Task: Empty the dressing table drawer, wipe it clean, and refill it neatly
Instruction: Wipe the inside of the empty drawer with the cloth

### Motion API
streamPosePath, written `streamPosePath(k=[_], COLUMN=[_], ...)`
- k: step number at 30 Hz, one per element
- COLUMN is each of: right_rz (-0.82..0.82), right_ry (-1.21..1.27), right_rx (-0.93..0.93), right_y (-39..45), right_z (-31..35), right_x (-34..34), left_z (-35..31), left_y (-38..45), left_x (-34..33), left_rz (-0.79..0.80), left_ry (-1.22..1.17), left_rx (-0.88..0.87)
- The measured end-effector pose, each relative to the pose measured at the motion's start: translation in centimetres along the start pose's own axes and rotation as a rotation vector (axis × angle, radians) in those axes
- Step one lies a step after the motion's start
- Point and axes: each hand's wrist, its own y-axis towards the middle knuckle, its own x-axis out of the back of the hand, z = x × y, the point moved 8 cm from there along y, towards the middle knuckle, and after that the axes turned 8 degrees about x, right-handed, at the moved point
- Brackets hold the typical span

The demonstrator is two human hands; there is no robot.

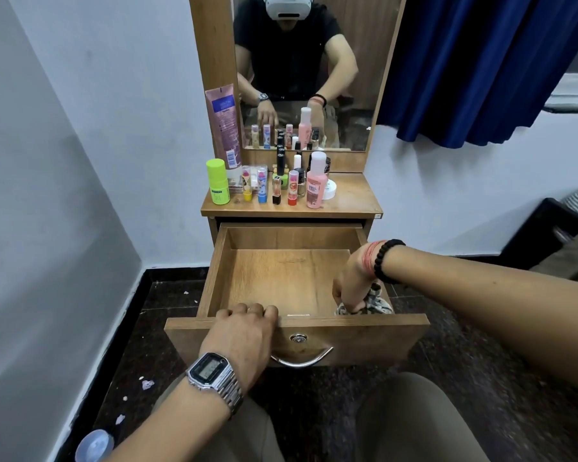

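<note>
**Wiping the emptied drawer**

The open wooden drawer (291, 281) juts out below the wooden worktop (351, 198). The left hand (244, 331) curls its fingers over the drawer's front edge. The right hand (351, 285) clutches a patterned cloth (377, 303) in the drawer's near right corner.

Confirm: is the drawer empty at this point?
Nearly. The drawer is pulled open with a bare wood floor; only the cloth bunched in the right hand is inside.

Left hand (247, 325) grips the open drawer's (214, 295) front edge; right hand (349, 288) presses a patterned cloth (377, 303) inside.
</note>
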Motion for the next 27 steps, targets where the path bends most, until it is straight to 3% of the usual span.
streamPosePath(k=[3,5,12,16,17,19,22,27], right_rz=[0.107,0.076,-0.156,-0.498,-0.495,-0.322,-0.121,-0.122], right_ry=[0.114,0.264,0.747,1.188,1.336,1.549,1.485,1.442], right_rx=[0.09,0.189,0.344,0.377,0.418,0.489,0.457,0.463], right_y=[-0.7,-0.9,0.3,1.7,2.0,3.0,4.2,5.5], right_z=[2.4,4.5,8.1,8.4,9.1,11.4,13.8,15.8], right_x=[-0.8,-0.6,1.1,4.0,4.4,4.3,3.2,3.4], left_z=[-0.2,-0.2,-0.2,-0.3,-0.3,-0.3,-0.3,-0.3], left_y=[0.0,-0.1,-0.1,-0.1,-0.1,-0.1,-0.2,0.1], left_x=[0.1,0.0,0.1,0.1,0.1,0.2,0.3,-0.2], left_rz=[0.008,0.023,0.012,0.0,-0.002,-0.001,0.006,0.054], left_ry=[0.019,0.016,0.004,0.003,0.007,0.018,0.037,0.093], left_rx=[0.001,0.006,0.008,0.002,0.001,0.006,0.009,0.023])
